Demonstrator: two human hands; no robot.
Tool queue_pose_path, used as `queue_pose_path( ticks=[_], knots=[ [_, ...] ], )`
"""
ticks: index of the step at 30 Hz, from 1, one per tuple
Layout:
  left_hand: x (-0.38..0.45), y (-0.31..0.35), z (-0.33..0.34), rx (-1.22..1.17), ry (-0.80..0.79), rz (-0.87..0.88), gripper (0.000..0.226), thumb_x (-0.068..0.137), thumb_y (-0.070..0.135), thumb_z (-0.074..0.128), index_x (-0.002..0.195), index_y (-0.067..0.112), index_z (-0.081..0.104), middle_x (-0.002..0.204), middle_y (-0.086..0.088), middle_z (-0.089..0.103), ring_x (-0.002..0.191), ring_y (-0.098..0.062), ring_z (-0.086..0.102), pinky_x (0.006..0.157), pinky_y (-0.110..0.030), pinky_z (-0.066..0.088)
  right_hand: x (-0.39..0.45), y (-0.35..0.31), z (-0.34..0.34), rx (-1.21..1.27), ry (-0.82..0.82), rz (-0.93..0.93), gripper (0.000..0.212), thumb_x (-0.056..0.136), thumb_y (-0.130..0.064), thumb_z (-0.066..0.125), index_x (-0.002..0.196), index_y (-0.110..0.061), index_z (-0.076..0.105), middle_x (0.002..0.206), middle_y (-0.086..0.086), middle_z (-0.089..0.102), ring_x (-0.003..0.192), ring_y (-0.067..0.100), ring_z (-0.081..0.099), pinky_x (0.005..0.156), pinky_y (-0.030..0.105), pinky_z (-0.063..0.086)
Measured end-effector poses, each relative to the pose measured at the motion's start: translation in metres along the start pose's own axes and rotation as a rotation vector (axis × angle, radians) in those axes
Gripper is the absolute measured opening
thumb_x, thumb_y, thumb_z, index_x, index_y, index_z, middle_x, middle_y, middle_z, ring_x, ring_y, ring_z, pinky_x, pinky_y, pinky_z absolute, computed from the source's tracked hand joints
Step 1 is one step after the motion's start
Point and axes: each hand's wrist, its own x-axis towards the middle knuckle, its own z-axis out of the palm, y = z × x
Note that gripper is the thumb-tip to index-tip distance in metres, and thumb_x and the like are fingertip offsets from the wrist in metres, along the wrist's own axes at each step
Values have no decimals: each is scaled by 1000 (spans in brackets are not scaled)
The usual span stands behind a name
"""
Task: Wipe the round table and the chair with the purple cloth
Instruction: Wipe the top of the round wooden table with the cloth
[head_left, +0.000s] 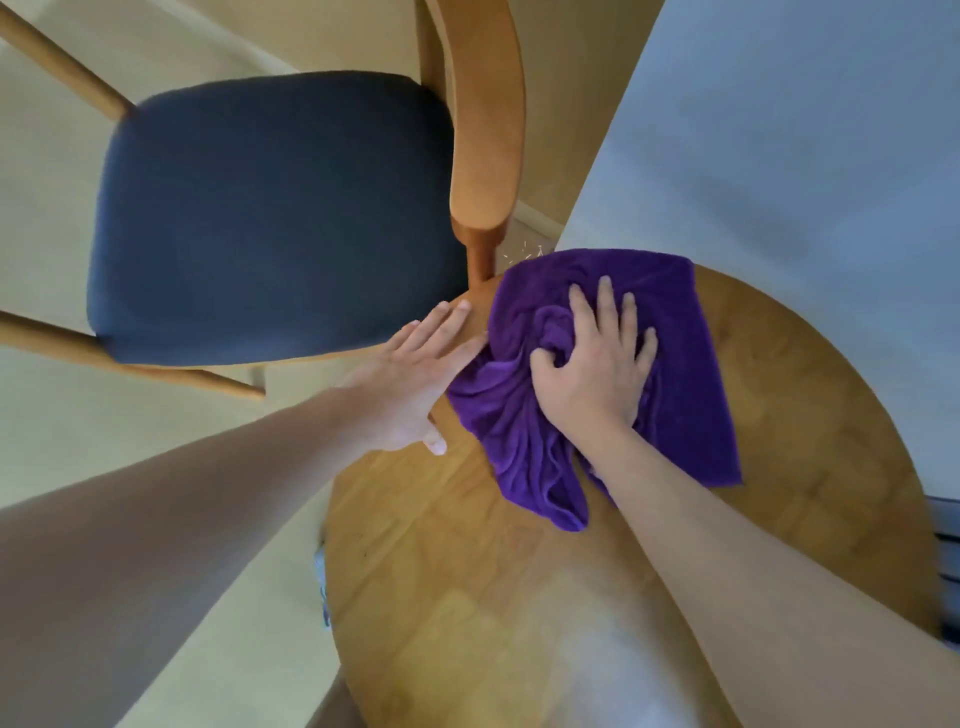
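My right hand (597, 364) presses the purple cloth (675, 364) onto the round table (467, 571) near its far edge — thumb hooked into a fold, fingers spread — while my left hand (410, 384) lies flat on the table's rim beside the chair (270, 218).

Round wooden table (519, 597), glossy top, purple cloth (675, 374) spread and rumpled at its far edge, right hand (597, 364) pressing on cloth, left hand (415, 379) flat at table's rim
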Motion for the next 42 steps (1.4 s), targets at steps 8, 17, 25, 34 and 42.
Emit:
queue_pose_path(
  ticks=[8, 17, 25, 34, 42],
  knots=[
    [-66, 45, 68, -318, 327, -254, 81, 105, 32, 49, 164, 12, -3, 171, -3, -14, 158, -19, -16, 130, -41, 7, 11, 32, -16, -239, -248, -858, 80, 80, -51, 45, 156, -28, 34, 170, -5, 19, 156, 22, 13, 124, 53, 14],
    [-73, 24, 68, -158, 112, -164, 159, 55, 79, 82, 160, 21, -22, 167, -6, -33, 156, -23, -26, 127, -35, -5, 7, -7, 1, -8, 21, -289, 69, 87, -50, 43, 152, -25, 42, 165, -1, 32, 154, 27, 24, 125, 53, 17],
    [-73, 16, 72, -352, 164, -152, 165, 46, 68, 92, 160, 28, -20, 169, 9, -25, 155, -9, -24, 129, -31, 1, -25, -44, 14, -102, -31, -293, 75, 88, -51, 38, 155, -18, 34, 167, 6, 25, 155, 29, 19, 124, 54, 15],
    [-70, 17, 71, -289, 138, -129, 157, 57, 68, 88, 161, 22, -19, 167, 1, -33, 154, -16, -28, 129, -35, -4, 22, -6, -5, -67, -21, -426, 68, 92, -51, 39, 154, -23, 39, 165, -1, 33, 153, 22, 26, 125, 47, 20],
    [-70, 39, 45, -1072, 504, -301, 74, 82, 12, 71, 146, 31, 39, 137, 12, 56, 128, -13, 54, 103, -39, 52, -33, -58, 26, 71, 109, -17, 67, 96, -52, 32, 156, -22, 36, 167, 1, 27, 155, 23, 20, 126, 48, 13]
  ],
)
